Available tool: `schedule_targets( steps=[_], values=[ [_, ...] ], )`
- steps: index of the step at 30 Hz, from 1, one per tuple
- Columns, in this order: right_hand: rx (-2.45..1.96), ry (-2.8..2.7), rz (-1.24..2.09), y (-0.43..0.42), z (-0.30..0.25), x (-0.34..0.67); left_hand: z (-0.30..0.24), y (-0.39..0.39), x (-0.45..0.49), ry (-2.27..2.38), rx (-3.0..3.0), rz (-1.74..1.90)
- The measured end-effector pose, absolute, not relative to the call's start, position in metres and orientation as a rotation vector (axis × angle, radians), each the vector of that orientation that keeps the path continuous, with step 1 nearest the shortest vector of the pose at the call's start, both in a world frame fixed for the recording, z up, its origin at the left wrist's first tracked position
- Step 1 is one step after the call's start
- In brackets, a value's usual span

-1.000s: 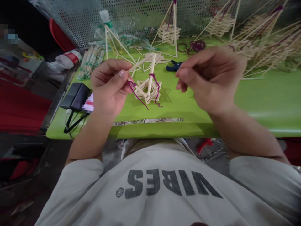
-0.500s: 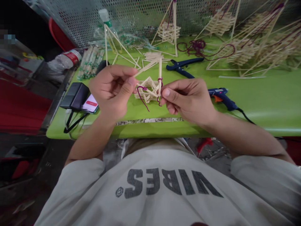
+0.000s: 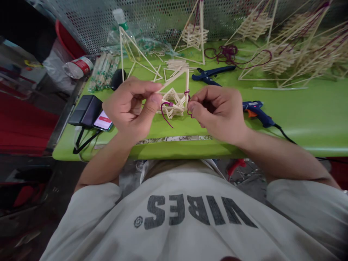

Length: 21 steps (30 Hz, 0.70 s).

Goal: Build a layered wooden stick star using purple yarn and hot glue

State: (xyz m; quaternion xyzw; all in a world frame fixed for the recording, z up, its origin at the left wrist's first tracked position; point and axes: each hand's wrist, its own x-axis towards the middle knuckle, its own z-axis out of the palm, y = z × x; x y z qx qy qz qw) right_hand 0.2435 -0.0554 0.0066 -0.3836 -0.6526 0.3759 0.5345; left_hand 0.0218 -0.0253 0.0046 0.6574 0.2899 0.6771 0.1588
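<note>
The left hand (image 3: 133,108) was closed in a pinch, thumb against forefinger, grasping the left corner of a small triangular frame of pale wooden sticks (image 3: 187,81). That frame was held up over the glossy green tabletop (image 3: 312,125), between the two hands, its peak pointing toward the far edge. A thin purple string (image 3: 186,92) was wound around its right-hand stick, and the right hand (image 3: 220,112) had thumb and forefinger pressed together on the loose length of it, close beside that stick. A second purple string (image 3: 170,104) was tied at the frame's lower stick, its free end dangling toward the near edge.

Below the frame — and partly hidden by it — a star-shaped stack of pale sticks (image 3: 170,113) lay on the tabletop. Farther toward the far edge lay a dark blue two-handled cutter (image 3: 206,75). Right of the right hand was a blue glue gun with an orange trigger (image 3: 257,110). A tangle of purple string (image 3: 228,54) sat near the far edge, and pyramid-shaped stick frames (image 3: 288,59) crowded the far right corner. By the left edge, a black box-shaped device (image 3: 85,110) lay beside a phone with a lit screen (image 3: 103,120); plastic-wrapped bundles of sticks (image 3: 102,72) rested near the far left corner.
</note>
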Motion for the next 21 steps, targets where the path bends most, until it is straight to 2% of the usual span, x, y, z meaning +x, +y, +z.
schedule_targets(
  steps=[6,12,21],
  values=[
    [-0.914,-1.484,0.981,-0.043,0.007,0.248,0.008,-0.015,0.019,0.652,1.757,2.024],
    [-0.758,-1.212,0.926,-0.013,0.012,0.263,0.005,0.009,0.008,0.54,1.697,2.095],
    [-0.796,-1.366,0.811,-0.015,0.016,0.267,0.006,0.009,0.01,0.494,1.657,2.025]
  ],
)
